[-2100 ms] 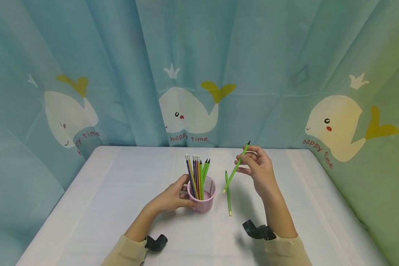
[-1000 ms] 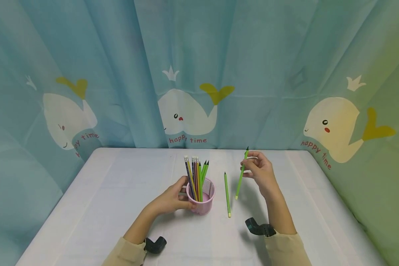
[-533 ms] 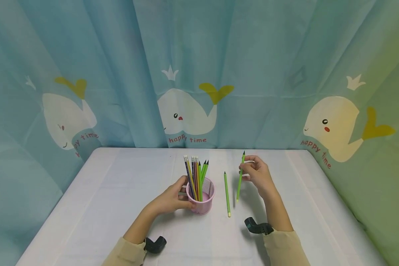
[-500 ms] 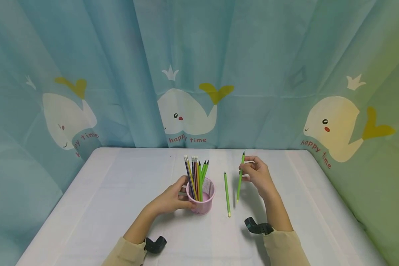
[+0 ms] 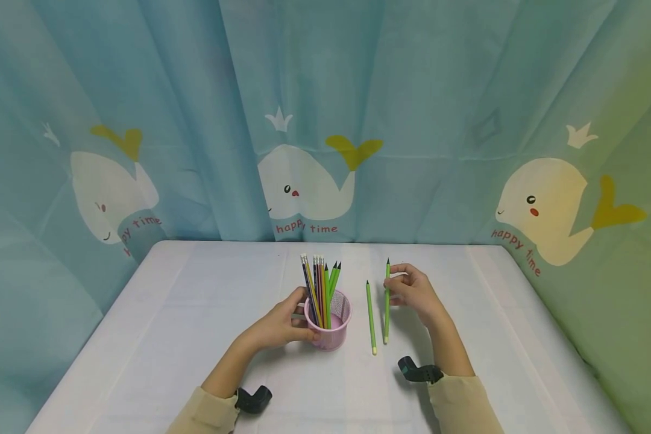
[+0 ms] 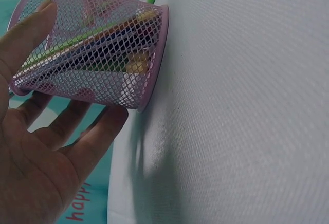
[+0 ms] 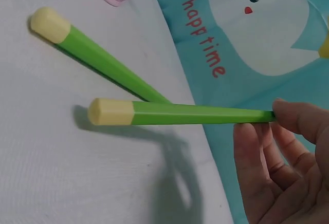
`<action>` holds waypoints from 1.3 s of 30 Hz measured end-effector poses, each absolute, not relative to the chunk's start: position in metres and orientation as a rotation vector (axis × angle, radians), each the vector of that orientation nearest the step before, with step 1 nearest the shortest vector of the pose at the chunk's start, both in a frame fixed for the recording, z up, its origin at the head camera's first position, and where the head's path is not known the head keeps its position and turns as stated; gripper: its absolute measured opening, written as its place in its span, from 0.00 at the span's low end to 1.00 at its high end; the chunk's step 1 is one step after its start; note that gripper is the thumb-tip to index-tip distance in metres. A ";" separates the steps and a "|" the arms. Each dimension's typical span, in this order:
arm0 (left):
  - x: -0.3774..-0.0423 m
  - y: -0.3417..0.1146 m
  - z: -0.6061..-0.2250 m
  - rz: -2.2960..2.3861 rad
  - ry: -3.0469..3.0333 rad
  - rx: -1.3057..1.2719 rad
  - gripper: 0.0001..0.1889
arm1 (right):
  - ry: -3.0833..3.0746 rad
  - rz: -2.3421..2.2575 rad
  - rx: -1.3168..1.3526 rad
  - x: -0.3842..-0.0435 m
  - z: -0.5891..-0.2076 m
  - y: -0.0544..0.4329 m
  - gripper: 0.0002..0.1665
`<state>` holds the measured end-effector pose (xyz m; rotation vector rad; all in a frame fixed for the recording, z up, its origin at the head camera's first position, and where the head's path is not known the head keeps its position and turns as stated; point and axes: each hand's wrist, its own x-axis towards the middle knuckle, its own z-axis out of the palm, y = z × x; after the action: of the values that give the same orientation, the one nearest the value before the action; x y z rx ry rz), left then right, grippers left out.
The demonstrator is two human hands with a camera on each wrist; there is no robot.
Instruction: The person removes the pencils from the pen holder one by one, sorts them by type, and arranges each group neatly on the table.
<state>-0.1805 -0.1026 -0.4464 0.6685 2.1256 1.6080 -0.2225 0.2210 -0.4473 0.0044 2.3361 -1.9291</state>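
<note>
My left hand (image 5: 279, 322) grips a pink mesh pencil cup (image 6: 92, 44) from its left side, thumb on the near wall and fingers round the far side. Several pencils (image 5: 316, 295) stand in the cup, some dark or yellow with white erasers, others green with dark points up. Between thumb and fingers, my right hand (image 5: 415, 292) pinches a green pencil (image 7: 180, 114) near its dark tip. Its pale yellow end points down, close over the table in the right wrist view. Just left of it, another green pencil (image 5: 371, 319) lies on the table.
The white table (image 5: 195, 301) carries the cup and pencils. Behind it hangs a blue-green curtain (image 5: 428, 120) printed with whales. Black wrist devices sit at both cuffs, the left one (image 5: 254, 399) on the near left.
My right hand has moved left and nearer, lowering the held green pencil and turning it almost parallel to the lying one. My left hand and the cup stay put.
</note>
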 end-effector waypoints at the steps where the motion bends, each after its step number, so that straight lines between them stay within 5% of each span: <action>1: -0.181 -0.103 -0.446 1.606 2.127 0.668 0.40 | 2.337 -1.913 0.005 -0.223 -0.448 0.221 0.23; 39: -0.181 -0.103 -0.448 1.590 2.140 0.670 0.40 | 2.376 -1.688 0.217 -0.225 -0.473 0.203 0.22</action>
<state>-0.1808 -0.1031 -0.4475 0.6696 2.1400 1.5897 -0.2247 0.2026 -0.4728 0.2166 2.3760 -1.6877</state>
